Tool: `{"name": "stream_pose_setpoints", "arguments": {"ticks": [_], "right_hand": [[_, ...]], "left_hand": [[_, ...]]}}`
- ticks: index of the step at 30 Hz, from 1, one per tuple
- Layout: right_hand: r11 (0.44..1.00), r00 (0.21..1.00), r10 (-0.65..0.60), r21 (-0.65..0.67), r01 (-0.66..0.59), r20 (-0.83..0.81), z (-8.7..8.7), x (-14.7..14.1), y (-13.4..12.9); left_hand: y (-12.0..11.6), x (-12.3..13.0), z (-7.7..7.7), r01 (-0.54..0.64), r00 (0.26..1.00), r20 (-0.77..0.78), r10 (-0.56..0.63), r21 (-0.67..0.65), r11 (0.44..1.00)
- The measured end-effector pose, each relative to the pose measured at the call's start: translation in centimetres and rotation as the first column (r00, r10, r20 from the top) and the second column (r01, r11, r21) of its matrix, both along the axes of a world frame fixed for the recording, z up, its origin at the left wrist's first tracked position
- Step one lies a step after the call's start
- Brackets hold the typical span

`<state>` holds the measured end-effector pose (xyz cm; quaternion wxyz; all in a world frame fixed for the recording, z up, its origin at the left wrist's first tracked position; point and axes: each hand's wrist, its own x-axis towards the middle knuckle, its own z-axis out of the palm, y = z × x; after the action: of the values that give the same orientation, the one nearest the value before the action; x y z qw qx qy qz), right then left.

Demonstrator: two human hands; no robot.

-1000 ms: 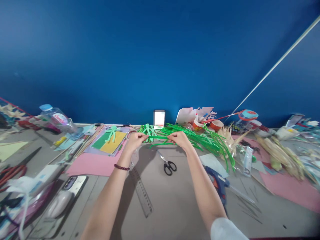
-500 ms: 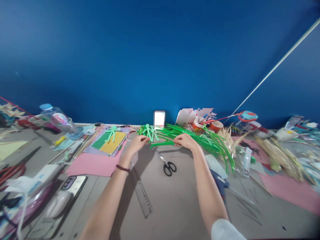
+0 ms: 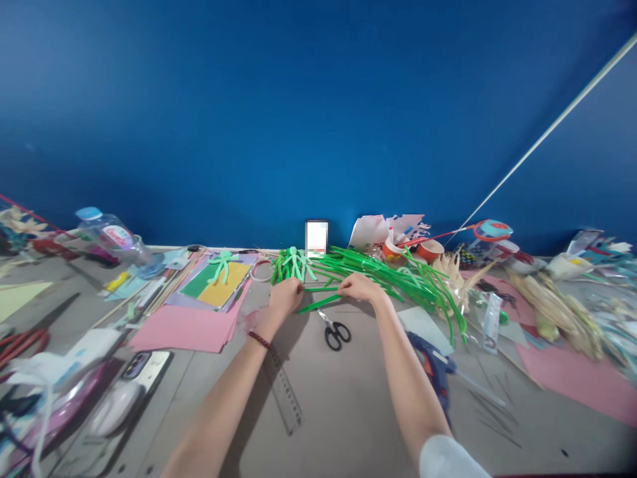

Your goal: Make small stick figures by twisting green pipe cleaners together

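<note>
My right hand point(image 3: 359, 288) is closed in a pinch on green pipe cleaners point(image 3: 321, 303), whose ends stick out to its left above the scissors. My left hand point(image 3: 287, 295) is closed beside the other ends of these strips; its fingertips are turned away and I cannot make out what they grip. Black-handled scissors point(image 3: 337, 334) lie below and between the hands. A clear ruler point(image 3: 286, 392) rests partly under my left forearm. Just behind the hands are a green pipe cleaner figure point(image 3: 294, 260) and a large green bundle point(image 3: 368, 263).
Pink paper point(image 3: 182, 327) and a second green figure point(image 3: 222, 264) on coloured sheets are at left, with a phone point(image 3: 149, 368) and a bottle point(image 3: 112, 232). A blue glue gun point(image 3: 434, 365) lies by my right forearm. Orange cups point(image 3: 429, 250) stand near the blue wall.
My left hand has moved right and slightly down, its fingers now closed. My right hand has shifted slightly left and down, and the green strips have come lower, over the scissors' tips.
</note>
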<state>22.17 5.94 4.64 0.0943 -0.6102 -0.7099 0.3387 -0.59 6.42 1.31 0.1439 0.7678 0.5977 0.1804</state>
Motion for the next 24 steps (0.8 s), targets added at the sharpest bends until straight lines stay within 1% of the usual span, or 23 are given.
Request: {"name": "stream_pose_setpoints", "arguments": {"ticks": [3, 6, 8, 11, 13, 15, 18, 20, 21, 24], "right_hand": [[0.998, 0.996, 0.020, 0.051, -0.025, 0.091, 0.0, -0.5, 0.0], [0.998, 0.995, 0.016, 0.060, -0.022, 0.093, -0.3, -0.4, 0.1], [0.999, 0.997, -0.009, 0.053, 0.005, 0.081, -0.5, -0.1, 0.2], [0.998, 0.998, -0.065, 0.013, 0.065, -0.008, -0.3, 0.7, 0.2], [0.997, 0.985, -0.077, -0.035, 0.072, -0.156, 0.0, 1.5, 0.1], [0.989, 0.925, -0.132, -0.107, 0.100, -0.356, 0.4, 2.2, -0.1], [0.958, 0.764, -0.287, -0.196, 0.212, -0.578, 0.7, 2.9, -0.2], [0.936, 0.665, -0.352, -0.237, 0.261, -0.659, 0.9, 3.1, -0.2], [0.930, 0.629, -0.367, -0.250, 0.270, -0.686, 1.0, 3.1, -0.2], [0.922, 0.564, -0.385, -0.284, 0.262, -0.730, 1.4, 2.8, -0.3]], "left_hand": [[0.1, -0.3, 0.7, 0.002, 1.000, 0.025, -0.003, 0.019, 1.000], [0.3, -0.8, 1.6, -0.040, 0.995, 0.089, 0.036, 0.039, 0.998], [0.4, -1.2, 2.3, -0.047, 0.988, 0.148, 0.040, 0.046, 0.998], [0.4, -1.6, 3.1, -0.017, 0.952, 0.305, 0.002, 0.046, 0.999], [0.3, -1.7, 3.7, 0.026, 0.904, 0.426, -0.041, 0.041, 0.999], [0.1, -1.8, 4.3, 0.061, 0.851, 0.521, -0.067, 0.029, 0.998], [-0.2, -1.7, 5.1, 0.094, 0.797, 0.598, -0.082, 0.011, 0.995], [-0.4, -1.7, 5.6, 0.106, 0.767, 0.639, -0.067, -0.023, 0.994], [-0.5, -1.8, 5.7, 0.108, 0.751, 0.659, -0.051, -0.046, 0.993], [-0.6, -2.2, 6.1, 0.112, 0.708, 0.706, -0.005, -0.106, 0.988]]}}
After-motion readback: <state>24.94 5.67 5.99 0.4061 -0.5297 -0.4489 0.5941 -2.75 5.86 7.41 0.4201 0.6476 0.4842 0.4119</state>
